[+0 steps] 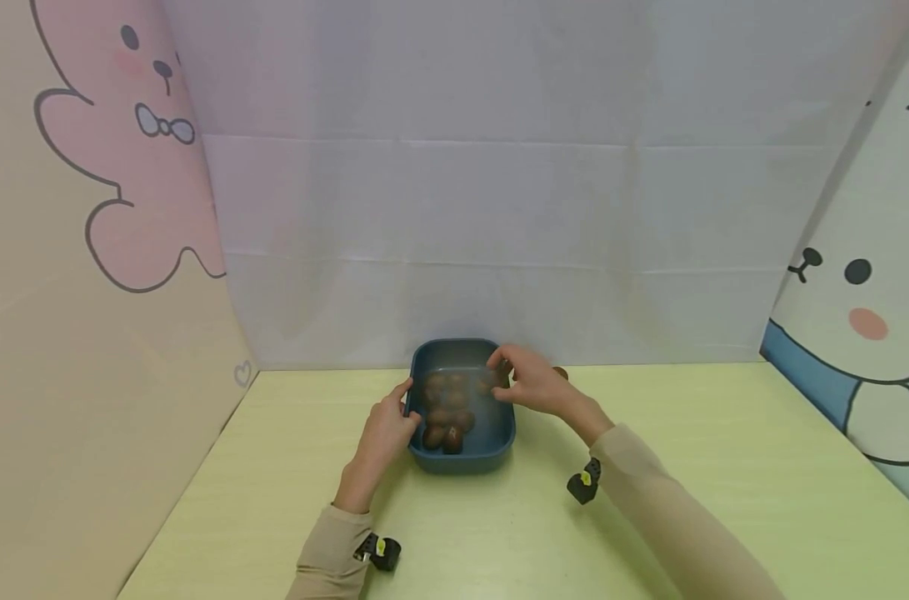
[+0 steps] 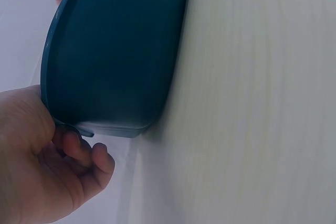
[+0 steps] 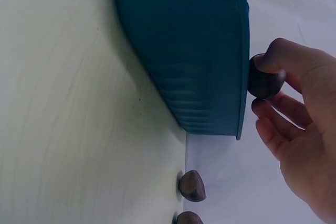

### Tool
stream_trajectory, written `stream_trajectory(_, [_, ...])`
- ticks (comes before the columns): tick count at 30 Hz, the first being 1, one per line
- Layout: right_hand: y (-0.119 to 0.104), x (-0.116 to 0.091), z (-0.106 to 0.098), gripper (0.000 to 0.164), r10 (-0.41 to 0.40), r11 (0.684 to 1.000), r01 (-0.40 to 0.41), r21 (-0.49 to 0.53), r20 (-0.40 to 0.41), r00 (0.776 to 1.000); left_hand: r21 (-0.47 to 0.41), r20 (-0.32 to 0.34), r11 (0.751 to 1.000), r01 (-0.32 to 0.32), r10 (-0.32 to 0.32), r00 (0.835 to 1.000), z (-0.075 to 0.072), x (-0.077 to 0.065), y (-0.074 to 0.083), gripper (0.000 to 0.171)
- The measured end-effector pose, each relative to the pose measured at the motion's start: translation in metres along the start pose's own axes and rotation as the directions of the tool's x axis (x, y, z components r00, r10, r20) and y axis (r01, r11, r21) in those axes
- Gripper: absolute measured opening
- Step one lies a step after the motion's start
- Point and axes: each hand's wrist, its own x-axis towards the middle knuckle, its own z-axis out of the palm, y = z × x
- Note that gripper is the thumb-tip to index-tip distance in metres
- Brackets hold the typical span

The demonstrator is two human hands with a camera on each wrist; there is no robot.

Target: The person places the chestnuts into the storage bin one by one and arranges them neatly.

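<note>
A dark blue plastic basin [image 1: 461, 464] stands on the table near the back wall, with several brown chestnuts [image 1: 452, 438] inside, mostly along its left side. My left hand [image 1: 382, 429] holds the basin's left rim, thumb over the edge and fingers curled outside, as the left wrist view also shows. Over the right rim, my right hand [image 1: 532, 385] pinches one chestnut [image 3: 266, 82] between thumb and fingers. It is at rim height in the right wrist view. Some of the basin's contents look blurred near the right fingers in the head view.
Beyond the basin's right side, a chestnut [image 3: 192, 186] lies on the table close to the back wall, with another [image 3: 188, 218] partly cut off by the frame. The pale yellow table [image 1: 289, 500] meets a white back curtain [image 1: 454, 208] and printed side panels.
</note>
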Motion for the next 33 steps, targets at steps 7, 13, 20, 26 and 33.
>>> stream_trajectory(7, [-0.008, 0.012, 0.010, 0.029, -0.033, 0.938, 0.071, -0.339, 0.116, 0.993, -0.004, -0.003, 1.000, -0.005, 0.005, 1.000, -0.002, 0.000, 0.000, 0.068])
stream_trajectory(13, [-0.009, 0.021, 0.017, 0.021, 0.022, 0.879, 0.063, -0.472, 0.173, 0.985, -0.011, 0.001, 1.000, -0.006, 0.006, 1.000, -0.001, -0.001, 0.000, 0.069])
stream_trajectory(20, [-0.010, 0.023, 0.024, 0.028, 0.060, 0.773, 0.087, -0.628, 0.209, 0.976, -0.024, 0.005, 1.000, -0.014, 0.014, 1.000, 0.000, -0.002, 0.001, 0.068])
stream_trajectory(26, [-0.015, 0.019, 0.014, 0.023, 0.010, 0.827, 0.047, -0.560, 0.100, 0.995, -0.022, 0.006, 1.000, -0.011, 0.011, 1.000, 0.001, -0.002, 0.000, 0.068])
stream_trajectory(33, [0.002, 0.012, -0.005, 0.017, -0.061, 0.928, 0.026, -0.371, -0.082, 0.995, -0.022, -0.001, 1.000, -0.003, 0.003, 1.000, -0.001, -0.002, 0.000, 0.069])
